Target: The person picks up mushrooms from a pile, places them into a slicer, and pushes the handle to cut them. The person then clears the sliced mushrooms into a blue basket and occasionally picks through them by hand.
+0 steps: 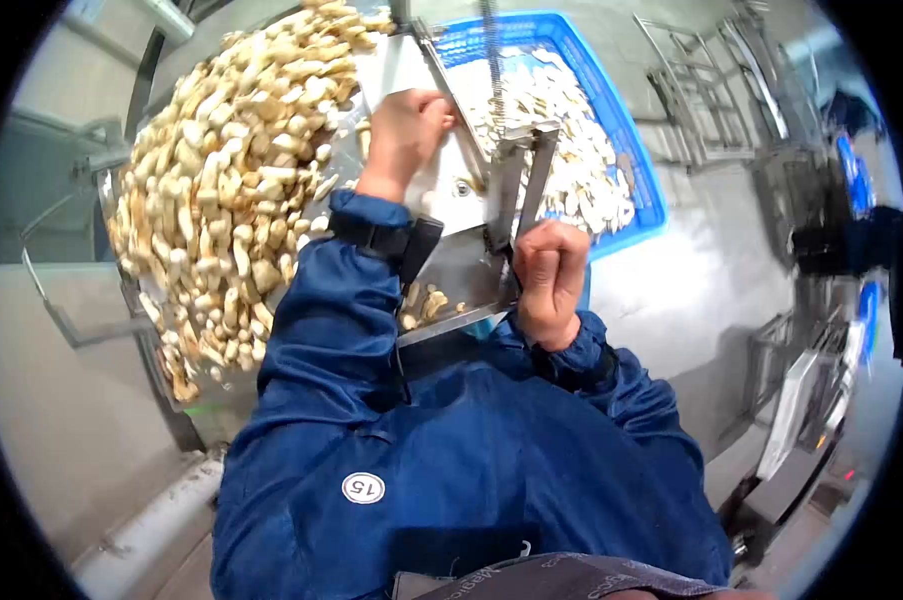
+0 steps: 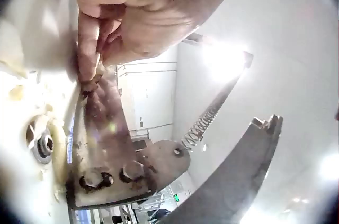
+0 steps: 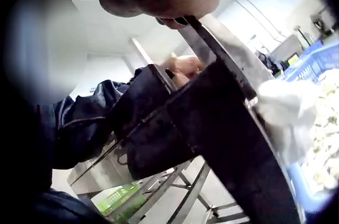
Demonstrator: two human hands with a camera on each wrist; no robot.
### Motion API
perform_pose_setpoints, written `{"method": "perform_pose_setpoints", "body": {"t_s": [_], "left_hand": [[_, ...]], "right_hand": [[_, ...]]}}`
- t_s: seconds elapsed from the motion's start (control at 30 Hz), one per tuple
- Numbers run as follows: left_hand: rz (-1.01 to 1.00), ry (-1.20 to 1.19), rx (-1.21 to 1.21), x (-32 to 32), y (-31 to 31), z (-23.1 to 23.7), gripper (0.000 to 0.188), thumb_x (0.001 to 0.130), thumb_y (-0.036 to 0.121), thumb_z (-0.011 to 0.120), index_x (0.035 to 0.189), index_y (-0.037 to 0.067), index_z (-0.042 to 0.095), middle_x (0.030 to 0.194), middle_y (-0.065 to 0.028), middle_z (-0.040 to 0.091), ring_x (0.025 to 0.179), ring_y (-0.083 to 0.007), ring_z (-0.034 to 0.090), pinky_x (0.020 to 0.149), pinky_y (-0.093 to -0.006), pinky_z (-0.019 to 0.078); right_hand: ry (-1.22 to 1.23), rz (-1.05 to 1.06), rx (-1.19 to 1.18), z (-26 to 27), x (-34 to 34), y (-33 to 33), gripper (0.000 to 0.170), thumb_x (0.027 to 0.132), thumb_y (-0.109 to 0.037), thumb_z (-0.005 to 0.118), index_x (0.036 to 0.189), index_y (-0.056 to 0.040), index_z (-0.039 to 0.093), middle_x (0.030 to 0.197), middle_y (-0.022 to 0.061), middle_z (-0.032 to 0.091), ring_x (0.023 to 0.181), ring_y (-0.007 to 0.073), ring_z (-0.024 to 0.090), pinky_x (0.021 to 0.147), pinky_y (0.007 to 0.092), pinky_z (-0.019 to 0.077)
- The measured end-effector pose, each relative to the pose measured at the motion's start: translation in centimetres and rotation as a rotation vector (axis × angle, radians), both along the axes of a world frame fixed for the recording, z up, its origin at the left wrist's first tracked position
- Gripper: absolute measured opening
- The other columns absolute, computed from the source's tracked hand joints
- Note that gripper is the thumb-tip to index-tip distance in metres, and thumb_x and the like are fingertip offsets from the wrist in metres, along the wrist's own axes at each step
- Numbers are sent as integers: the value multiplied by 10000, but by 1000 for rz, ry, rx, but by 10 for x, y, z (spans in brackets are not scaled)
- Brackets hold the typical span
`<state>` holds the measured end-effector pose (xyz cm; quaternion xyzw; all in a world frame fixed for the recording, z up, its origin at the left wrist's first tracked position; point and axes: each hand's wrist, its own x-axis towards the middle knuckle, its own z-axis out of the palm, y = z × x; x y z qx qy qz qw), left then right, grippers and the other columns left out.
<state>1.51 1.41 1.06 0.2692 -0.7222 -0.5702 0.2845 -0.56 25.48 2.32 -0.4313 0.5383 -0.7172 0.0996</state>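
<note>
Head view: right hand grips grey metal lever; left hand, hold unclear, should clear the long steel bar.

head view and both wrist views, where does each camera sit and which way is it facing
Head: on the person's head, facing forward and down at the left hand, right hand, mushroom pile and blue crate; both blue sleeves show.
Left wrist: on that wrist, facing past the left hand to the bolted metal plate and coil spring, ceiling behind.
Right wrist: on that wrist, facing past the right hand at the top, with the left hand beyond.
Shared: head and right wrist views both show both hands and the crate.
</note>
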Motion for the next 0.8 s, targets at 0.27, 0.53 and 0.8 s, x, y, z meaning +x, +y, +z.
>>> {"method": "perform_pose_setpoints", "body": {"t_s": [0.27,0.53,0.8], "left_hand": [[-24,-15,352,6,-3,16,293,953,170,598,1181,-13,625,1054,-94,684,962,-141,641,858,-266,491],[215,-425,-659,32,-30,26,305,883,145,699,1135,-18,643,1057,-167,672,956,-246,653,815,-338,512],[104,-683,-614,71,-35,4,239,927,161,608,1060,-36,634,885,-162,683,748,-268,666,660,-362,524]], "right_hand": [[123,17,33,6,-13,5,193,880,-36,629,1056,-86,568,874,121,614,740,339,617,642,390,501],[137,2,-26,-1,-15,1,162,900,-124,637,1050,-132,576,837,94,609,743,321,628,637,403,501],[187,4,-37,-1,-15,3,217,865,-11,649,1051,-75,557,909,95,630,760,317,620,645,368,500]]}}
